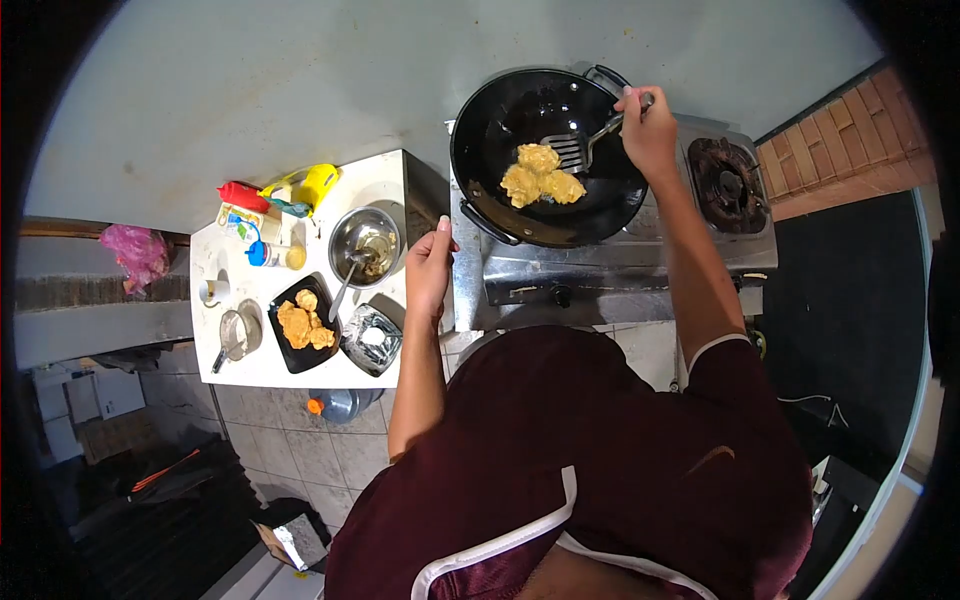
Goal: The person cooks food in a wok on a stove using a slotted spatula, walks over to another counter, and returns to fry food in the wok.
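Note:
My right hand point(650, 130) grips the handle of a slotted metal spatula point(572, 153), whose blade is inside a black wok point(610, 210) on the stove. The blade touches or lies right beside several golden fried pieces of battered food point(540, 180) near the wok's middle. My left hand point(431, 265) is closed with the thumb uppermost, held between the white table and the wok. Its curled fingers hide whatever may be inside them. Left of that hand is a steel mixing bowl point(345, 235) with batter remains and a spoon point(343, 290) in it.
On the white table point(260, 370) are a black tray point(290, 358) of fried pieces, a plastic-lined dish point(372, 340), a strainer point(235, 335), a cup point(213, 291) and a yellow packet point(315, 185). A second burner point(725, 185) lies right of the wok. A water jug point(348, 404) stands below the table.

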`<state>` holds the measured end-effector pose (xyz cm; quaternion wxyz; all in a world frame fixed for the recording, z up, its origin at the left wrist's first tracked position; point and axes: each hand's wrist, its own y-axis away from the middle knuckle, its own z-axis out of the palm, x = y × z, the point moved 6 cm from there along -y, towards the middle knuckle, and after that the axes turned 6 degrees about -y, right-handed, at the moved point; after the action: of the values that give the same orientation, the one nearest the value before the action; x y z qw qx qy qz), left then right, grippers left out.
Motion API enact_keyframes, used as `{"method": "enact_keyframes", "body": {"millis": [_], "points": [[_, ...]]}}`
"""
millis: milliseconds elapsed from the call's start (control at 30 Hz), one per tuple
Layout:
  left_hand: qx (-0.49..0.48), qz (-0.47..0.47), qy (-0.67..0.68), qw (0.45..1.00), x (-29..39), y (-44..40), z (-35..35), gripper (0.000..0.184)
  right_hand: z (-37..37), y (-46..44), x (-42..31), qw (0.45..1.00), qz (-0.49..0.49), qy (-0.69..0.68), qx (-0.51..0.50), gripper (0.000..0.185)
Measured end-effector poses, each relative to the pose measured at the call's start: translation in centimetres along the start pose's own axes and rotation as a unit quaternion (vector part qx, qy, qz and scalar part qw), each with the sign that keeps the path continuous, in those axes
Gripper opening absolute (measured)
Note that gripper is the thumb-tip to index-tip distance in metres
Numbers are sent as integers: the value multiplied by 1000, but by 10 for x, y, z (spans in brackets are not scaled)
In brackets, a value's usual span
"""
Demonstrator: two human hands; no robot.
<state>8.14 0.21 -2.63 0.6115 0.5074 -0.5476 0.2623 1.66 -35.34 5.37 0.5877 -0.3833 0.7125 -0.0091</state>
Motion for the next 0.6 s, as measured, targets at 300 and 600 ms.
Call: {"method": "enact_keyframes", "body": {"millis": [300, 600], "points": [[10, -2, 4, 1000, 1, -1, 2, 45, -12, -15, -11, 996, -23, 30, 75, 20], [8, -5, -2, 1000, 6, 1, 3, 45, -8, -23, -3, 997, -39, 21, 60, 20]]}}
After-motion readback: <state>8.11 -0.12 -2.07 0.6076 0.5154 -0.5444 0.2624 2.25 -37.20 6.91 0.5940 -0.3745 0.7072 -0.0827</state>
